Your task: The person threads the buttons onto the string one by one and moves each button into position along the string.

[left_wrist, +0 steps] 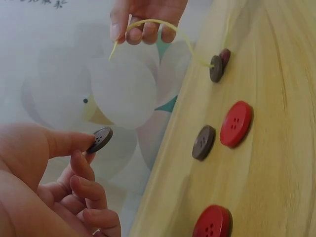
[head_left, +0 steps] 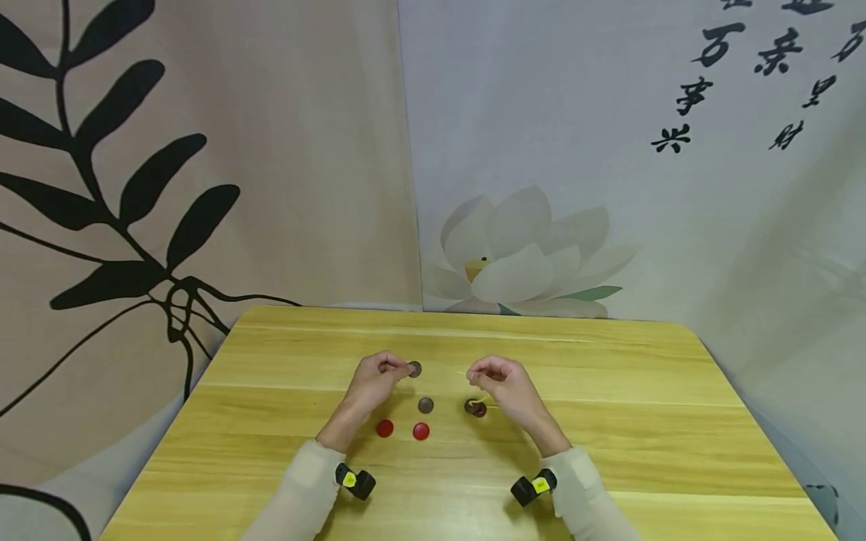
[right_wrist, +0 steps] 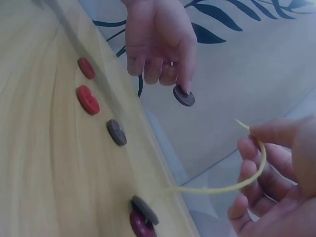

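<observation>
Between thumb and forefinger my left hand (head_left: 376, 382) pinches a dark grey-brown button (left_wrist: 100, 139) with several holes, raised above the table. Across from it, my right hand (head_left: 509, 385) pinches a yellow cord (right_wrist: 260, 168) near its tip, and a short end sticks out past the fingers. The cord curves down to a dark grey-brown button (right_wrist: 144, 210) that overlaps a maroon button (right_wrist: 142, 225) on the table. The held button and the cord tip are apart.
Nearer me on the wooden table (head_left: 629, 421) lie a loose grey-brown button (head_left: 425, 406) and two red buttons, one on the left (head_left: 385, 428) and one on the right (head_left: 421, 431). A printed cloth backdrop (head_left: 325, 150) hangs behind the far edge.
</observation>
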### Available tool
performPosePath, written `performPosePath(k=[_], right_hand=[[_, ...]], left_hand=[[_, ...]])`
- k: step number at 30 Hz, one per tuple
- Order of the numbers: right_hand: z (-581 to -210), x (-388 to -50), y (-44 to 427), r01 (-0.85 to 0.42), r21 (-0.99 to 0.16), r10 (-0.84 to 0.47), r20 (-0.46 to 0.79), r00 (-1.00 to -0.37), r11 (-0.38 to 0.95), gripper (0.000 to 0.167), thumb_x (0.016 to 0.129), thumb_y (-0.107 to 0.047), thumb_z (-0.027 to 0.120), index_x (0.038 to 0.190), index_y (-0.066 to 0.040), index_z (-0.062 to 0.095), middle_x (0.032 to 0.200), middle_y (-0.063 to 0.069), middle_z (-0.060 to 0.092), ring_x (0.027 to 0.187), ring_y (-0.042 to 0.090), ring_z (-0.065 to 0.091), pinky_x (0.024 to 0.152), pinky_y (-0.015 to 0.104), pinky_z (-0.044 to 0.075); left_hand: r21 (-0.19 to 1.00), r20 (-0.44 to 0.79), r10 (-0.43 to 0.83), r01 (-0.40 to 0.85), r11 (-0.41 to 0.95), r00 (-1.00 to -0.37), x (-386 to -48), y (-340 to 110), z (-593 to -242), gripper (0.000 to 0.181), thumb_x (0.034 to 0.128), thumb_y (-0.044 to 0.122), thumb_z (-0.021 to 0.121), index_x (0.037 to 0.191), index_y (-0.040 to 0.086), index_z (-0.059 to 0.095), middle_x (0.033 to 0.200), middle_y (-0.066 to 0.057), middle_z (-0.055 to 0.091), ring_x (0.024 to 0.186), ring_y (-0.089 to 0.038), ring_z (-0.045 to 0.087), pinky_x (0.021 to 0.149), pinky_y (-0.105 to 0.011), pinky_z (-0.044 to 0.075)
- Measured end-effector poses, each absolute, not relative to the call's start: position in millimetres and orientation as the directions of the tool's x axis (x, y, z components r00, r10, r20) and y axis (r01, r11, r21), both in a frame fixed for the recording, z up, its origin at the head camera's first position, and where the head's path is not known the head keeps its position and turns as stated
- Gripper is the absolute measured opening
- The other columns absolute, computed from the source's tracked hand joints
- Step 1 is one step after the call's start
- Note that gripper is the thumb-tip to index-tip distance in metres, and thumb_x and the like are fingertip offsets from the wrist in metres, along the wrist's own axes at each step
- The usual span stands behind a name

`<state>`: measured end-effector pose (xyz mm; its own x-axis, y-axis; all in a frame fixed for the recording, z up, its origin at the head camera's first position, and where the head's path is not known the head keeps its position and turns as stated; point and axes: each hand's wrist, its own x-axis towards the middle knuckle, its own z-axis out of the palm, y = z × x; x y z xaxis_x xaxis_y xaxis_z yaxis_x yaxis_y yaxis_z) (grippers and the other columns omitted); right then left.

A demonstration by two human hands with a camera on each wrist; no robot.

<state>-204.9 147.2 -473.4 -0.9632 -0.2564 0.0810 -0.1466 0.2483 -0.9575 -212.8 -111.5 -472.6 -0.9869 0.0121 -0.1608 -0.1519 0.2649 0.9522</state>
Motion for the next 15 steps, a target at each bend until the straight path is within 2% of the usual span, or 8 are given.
performPosePath(k=[4,7,11,15], right_hand=[[-468.5,-202.7,143.4,-0.151,-0.959,-0.226,0.096,-0.969,0.240,0.010,0.095,-0.008,0.063,0.099,-0.002,0.071,0.101,0.024,0.068,0.093,0.039,0.063,0.083,0.039,0.053],[-466.5,-201.3,140.4,-0.160,-0.961,-0.203,0.114,-0.972,0.225,0.009,0.095,-0.006,0.064,0.098,-0.002,0.071,0.098,0.023,0.068,0.087,0.028,0.065,0.080,0.031,0.052],[-463.1,-199.4,135.8,-0.180,-0.962,-0.185,0.142,-0.972,0.205,0.007,0.094,-0.004,0.065,0.096,-0.001,0.071,0.094,0.021,0.068,0.078,0.013,0.062,0.075,0.028,0.051],[-458.2,-197.0,130.5,-0.194,-0.954,-0.178,0.155,-0.972,0.230,0.007,0.093,-0.001,0.065,0.096,0.001,0.071,0.093,0.020,0.068,0.077,0.014,0.061,0.073,0.025,0.050]], left_hand=[[0.956,-0.150,0.016,-0.141,0.257,-0.989,-211.9,-108.5,-469.4,0.014,0.0933,0.021,0.069,0.098,0.007,0.068,0.084,-0.012,0.059,0.072,-0.018,0.046,0.062,-0.028,0.035],[0.956,-0.155,0.010,-0.147,0.254,-0.988,-210.8,-106.3,-466.5,0.014,0.0932,0.021,0.069,0.098,0.007,0.068,0.085,-0.011,0.059,0.072,-0.018,0.046,0.062,-0.028,0.035],[0.957,-0.162,-0.001,-0.157,0.244,-0.987,-209.7,-102.9,-463.1,0.014,0.0925,0.021,0.070,0.098,0.008,0.068,0.088,-0.012,0.060,0.074,-0.018,0.047,0.064,-0.029,0.036],[0.964,-0.158,0.003,-0.154,0.217,-0.987,-207.8,-97.7,-460.3,0.015,0.0918,0.021,0.070,0.098,0.008,0.068,0.086,-0.009,0.060,0.076,-0.021,0.049,0.065,-0.029,0.037]])
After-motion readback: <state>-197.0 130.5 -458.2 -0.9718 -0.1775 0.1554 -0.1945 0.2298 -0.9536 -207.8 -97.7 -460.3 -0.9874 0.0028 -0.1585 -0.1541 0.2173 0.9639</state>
